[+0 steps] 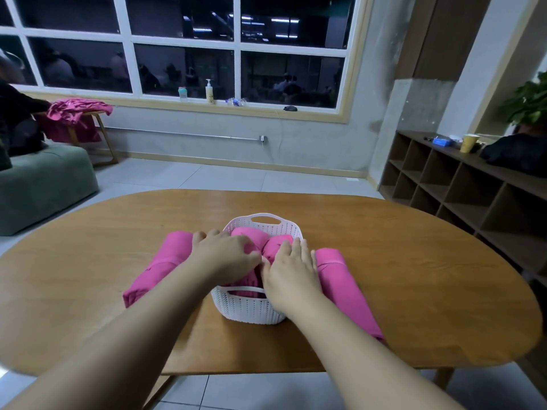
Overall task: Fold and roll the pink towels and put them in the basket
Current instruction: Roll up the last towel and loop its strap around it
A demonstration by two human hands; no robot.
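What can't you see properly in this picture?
Head view only:
- How many rolled towels the basket holds: the left hand and right hand cover them.
- The basket's bottom: towels and hands hide it.
- Near end of the right towel: the right forearm crosses it.
- Bottle labels on the windowsill: too small.

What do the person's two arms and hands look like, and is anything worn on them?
Both forearms are bare as far as the picture shows; no sleeve is in view. The left hand and the right hand wear no gloves. No ring, watch or bracelet can be seen. The fingernails look short and unpainted.
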